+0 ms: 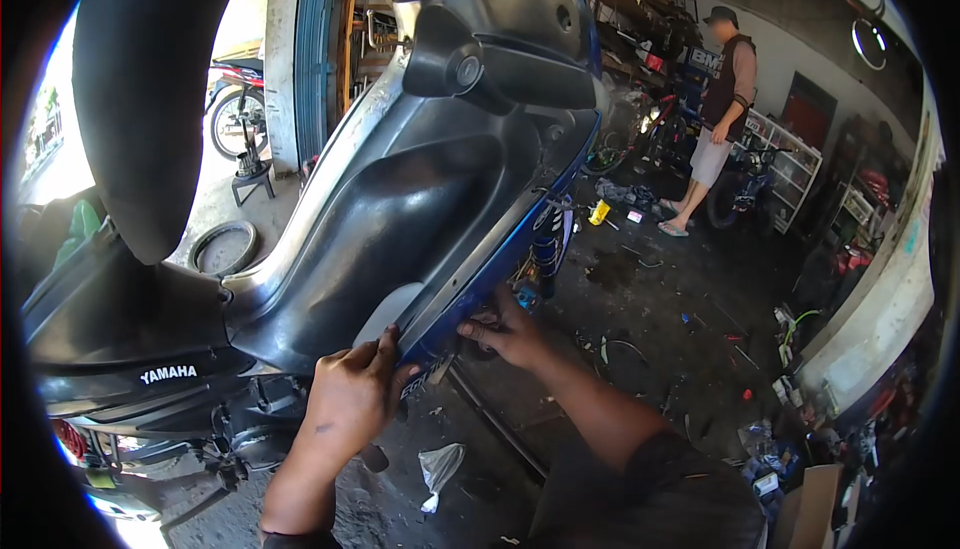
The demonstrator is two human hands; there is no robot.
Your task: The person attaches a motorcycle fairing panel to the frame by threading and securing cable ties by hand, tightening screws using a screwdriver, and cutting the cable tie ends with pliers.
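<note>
A scooter with a black inner body panel [400, 199] and a blue side panel [480, 284] fills the left and centre. My left hand [355, 384] grips the lower edge of the panels, its thumb and fingers on either side of the edge. Farther up the same edge, my right hand [510, 329] is closed at the blue panel's outer side, some of its fingers hidden behind it. The raised black seat [145, 99] stands at the left, above the rear body marked YAMAHA.
A person [725, 109] stands at the back right beside shelves [790, 169]. A tyre [225, 249] lies left of the scooter, near a small stand [252, 181]. A white scrap [440, 469] and scattered parts lie on the dark floor [640, 349].
</note>
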